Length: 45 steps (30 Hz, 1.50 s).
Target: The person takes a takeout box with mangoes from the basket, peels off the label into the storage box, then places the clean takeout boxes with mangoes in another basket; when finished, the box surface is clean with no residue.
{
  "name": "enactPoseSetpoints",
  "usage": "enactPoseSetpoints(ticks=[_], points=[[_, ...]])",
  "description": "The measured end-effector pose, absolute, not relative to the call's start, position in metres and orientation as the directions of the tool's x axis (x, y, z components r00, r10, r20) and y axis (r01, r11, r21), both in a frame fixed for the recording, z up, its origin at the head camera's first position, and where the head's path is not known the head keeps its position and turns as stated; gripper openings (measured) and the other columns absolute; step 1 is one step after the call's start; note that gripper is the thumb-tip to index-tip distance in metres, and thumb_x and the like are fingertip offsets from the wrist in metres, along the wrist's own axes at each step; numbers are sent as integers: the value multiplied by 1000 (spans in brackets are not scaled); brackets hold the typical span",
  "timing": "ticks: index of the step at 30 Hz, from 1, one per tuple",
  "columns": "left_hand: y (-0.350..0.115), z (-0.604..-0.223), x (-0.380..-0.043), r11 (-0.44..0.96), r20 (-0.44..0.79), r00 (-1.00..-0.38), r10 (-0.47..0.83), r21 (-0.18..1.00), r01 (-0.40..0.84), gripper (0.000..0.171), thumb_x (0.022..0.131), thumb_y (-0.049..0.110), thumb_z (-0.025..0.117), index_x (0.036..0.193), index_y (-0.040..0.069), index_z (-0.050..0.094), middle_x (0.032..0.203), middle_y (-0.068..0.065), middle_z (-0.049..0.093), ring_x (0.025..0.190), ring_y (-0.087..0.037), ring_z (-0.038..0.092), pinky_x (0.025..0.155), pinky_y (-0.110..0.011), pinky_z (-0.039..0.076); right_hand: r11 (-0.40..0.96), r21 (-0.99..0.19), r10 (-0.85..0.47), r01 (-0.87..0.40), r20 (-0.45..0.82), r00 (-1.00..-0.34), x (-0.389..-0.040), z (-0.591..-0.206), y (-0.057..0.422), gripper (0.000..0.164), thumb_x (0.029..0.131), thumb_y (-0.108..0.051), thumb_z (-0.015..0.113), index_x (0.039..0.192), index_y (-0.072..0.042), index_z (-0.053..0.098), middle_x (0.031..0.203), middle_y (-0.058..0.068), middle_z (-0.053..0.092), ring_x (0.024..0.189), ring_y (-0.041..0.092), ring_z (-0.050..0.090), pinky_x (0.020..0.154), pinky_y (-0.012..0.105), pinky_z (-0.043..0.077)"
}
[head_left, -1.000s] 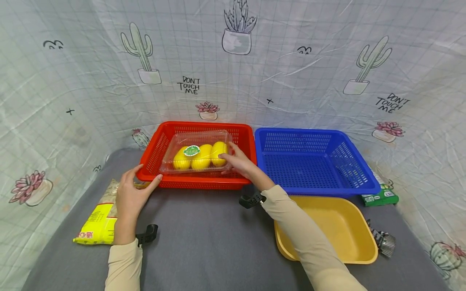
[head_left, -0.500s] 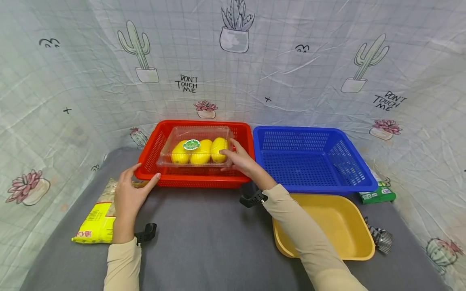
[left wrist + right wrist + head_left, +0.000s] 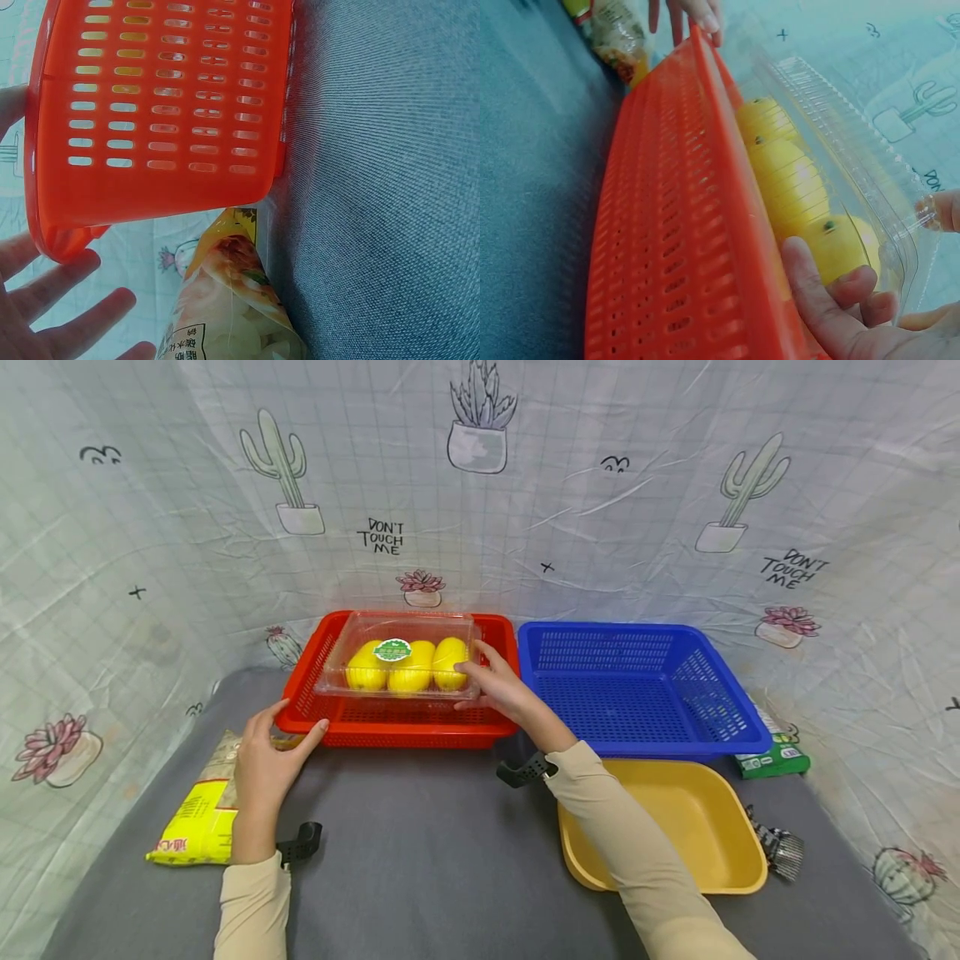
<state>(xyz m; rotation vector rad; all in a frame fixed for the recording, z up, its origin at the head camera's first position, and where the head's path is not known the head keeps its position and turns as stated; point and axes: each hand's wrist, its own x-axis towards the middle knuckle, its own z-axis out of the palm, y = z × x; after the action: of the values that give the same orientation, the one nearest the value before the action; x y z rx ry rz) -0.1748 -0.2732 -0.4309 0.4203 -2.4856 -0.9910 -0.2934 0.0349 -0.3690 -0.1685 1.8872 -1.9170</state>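
Observation:
In the head view a clear plastic fruit box [image 3: 352, 631] with a green label and yellow oval fruits [image 3: 411, 668] hangs tilted over the red basket [image 3: 420, 735]. My right hand [image 3: 501, 683] grips its right end, the thumb on the near side. The right wrist view shows the box's ridged lid edge [image 3: 810, 79] above the basket rim. At the basket's front left corner my left hand [image 3: 270, 756] holds the rim between thumb and fingers, its other fingers spread outside, as the left wrist view shows.
A blue basket [image 3: 615, 746] stands right of the red one, with a yellow basin [image 3: 693, 827] in front of it. A yellow food bag [image 3: 198, 818] lies by my left forearm. Far right are a green packet [image 3: 776, 760] and a silvery object [image 3: 786, 856].
The fruit box has risen and shifted slightly left and back with my right hand, its lid moving toward the basket's back rim. My left hand stays at the corner.

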Motion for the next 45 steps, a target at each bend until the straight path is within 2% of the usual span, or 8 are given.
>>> enactPoseSetpoints(ticks=[9,20,26,28,30,35,41,45], points=[[-274,-428,-173,722,267,-871,-411,679,-133,75,84,51,69,143,10,48,143,-21,44,130,-39,43,102,-60,39,3,-978,-391,206,-191,-900,-291,-364,42,76,97,-20,57,157,-16,11,111,14,47,58,14,48,80,46,57],[-270,-418,-177,739,368,-847,-384,672,-43,63,88,42,69,137,5,54,141,-20,45,131,-38,41,103,-60,38,-11,-978,-387,206,-186,-903,-284,-353,48,74,97,-20,57,157,-18,12,139,18,41,85,20,60,85,49,54],[-265,-408,-174,750,456,-827,-330,658,63,66,81,39,78,135,8,57,137,-17,50,127,-36,45,102,-58,38,-22,-982,-390,190,-167,-906,-279,-349,51,73,97,-20,58,156,-19,15,105,13,50,60,16,52,80,45,57],[-262,-404,-172,748,476,-821,-314,656,95,68,78,38,80,136,9,56,137,-16,50,127,-35,46,102,-58,38,-26,-983,-399,184,-158,-903,-277,-348,53,73,97,-20,57,156,-19,15,99,12,49,58,15,51,79,45,57],[-259,-399,-171,746,488,-820,-300,656,118,70,77,37,81,137,11,55,138,-16,50,127,-35,46,102,-59,38,-30,-984,-413,178,-150,-898,-275,-346,54,72,97,-20,57,156,-18,15,102,14,50,61,16,53,80,46,57],[-253,-389,-170,743,500,-821,-275,653,149,74,76,36,83,139,11,53,139,-16,50,127,-35,46,103,-59,38,-27,-985,-443,171,-142,-885,-270,-342,59,71,98,-20,55,156,-18,14,127,17,48,77,18,62,80,45,57],[-248,-382,-169,747,477,-845,-242,648,152,79,76,39,82,143,14,49,142,-15,47,130,-34,43,103,-61,38,-9,-987,-459,159,-137,-878,-265,-338,66,69,98,-21,55,156,-18,16,127,20,48,74,19,63,79,44,58],[-245,-379,-168,743,479,-853,-209,645,180,82,75,37,84,145,16,47,143,-15,47,130,-35,43,101,-62,39,8,-990,-469,140,-127,-874,-260,-337,70,69,98,-20,54,156,-18,16,139,18,42,95,27,65,79,45,57]])
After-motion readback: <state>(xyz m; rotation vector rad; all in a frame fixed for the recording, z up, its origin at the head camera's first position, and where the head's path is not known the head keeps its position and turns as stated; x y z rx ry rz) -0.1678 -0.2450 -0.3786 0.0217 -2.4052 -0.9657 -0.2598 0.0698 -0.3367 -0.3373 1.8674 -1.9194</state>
